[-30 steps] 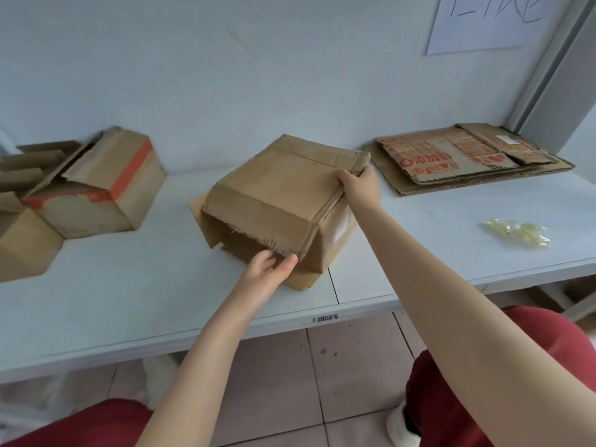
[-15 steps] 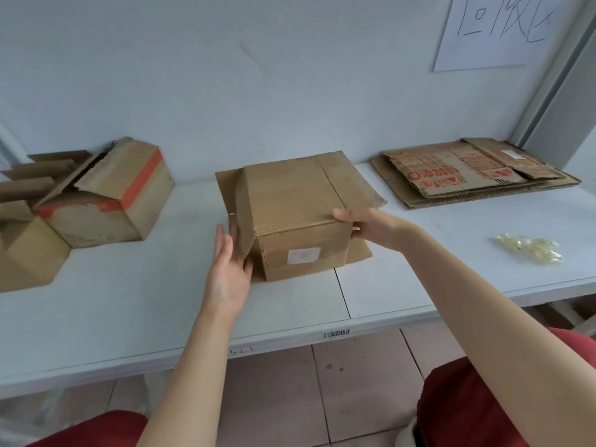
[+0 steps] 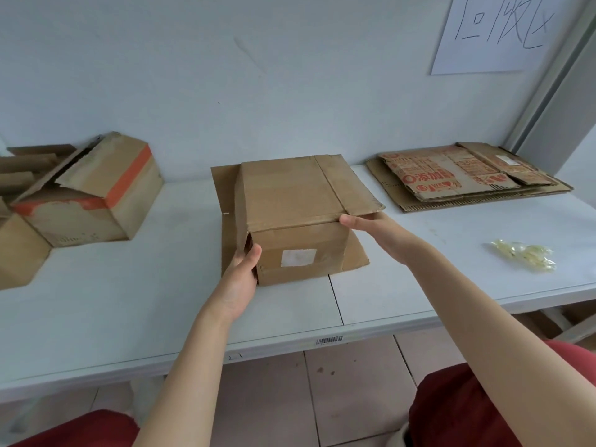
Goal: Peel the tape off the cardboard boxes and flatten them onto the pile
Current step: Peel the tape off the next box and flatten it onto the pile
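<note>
A single wide-angle view sits at the person's head and looks forward and down onto the white bench, facing the pale wall behind it. It stands close: both forearms enter from the bottom edge, and the left hand and right hand meet the cardboard box about mid-frame. The bench's near edge crosses the lower part, tilted lower at the left, with tiled floor and a red-clad lap below it. The flattened pile lies at the right, a box with orange tape at the left, with further cartons cut by the left edge. A handwritten sheet is cropped at the top right.
</note>
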